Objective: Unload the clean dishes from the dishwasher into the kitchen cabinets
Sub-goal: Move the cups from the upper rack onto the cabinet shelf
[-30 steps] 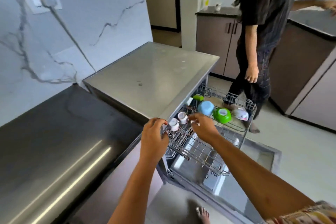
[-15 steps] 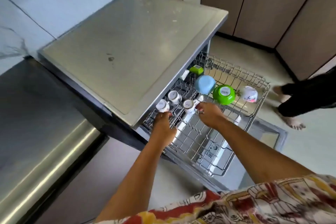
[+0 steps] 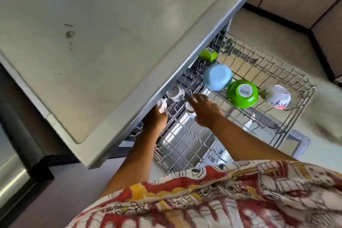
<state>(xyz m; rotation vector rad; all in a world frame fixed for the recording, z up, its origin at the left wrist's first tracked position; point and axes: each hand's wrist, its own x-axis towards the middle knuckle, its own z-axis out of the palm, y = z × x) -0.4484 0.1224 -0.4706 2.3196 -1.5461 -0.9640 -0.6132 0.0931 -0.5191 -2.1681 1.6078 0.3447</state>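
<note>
White cup (image 3: 162,106) is being gripped by the left hand (image 3: 157,119). Right hand (image 3: 205,112) is being held open over the dishwasher rack (image 3: 288,122)

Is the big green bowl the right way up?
No, the green bowl lies upside down in the rack, its base with a barcode sticker facing up.

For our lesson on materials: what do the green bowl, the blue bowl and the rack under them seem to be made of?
Green bowl: probably plastic, glossy; vivid even colour, barcode sticker on its upturned base.
Blue bowl: likely plastic or melamine, smooth with soft sheen; blur leaves it open.
Rack: metal wire, seemingly pale-coated; thin crossing rods.
</note>
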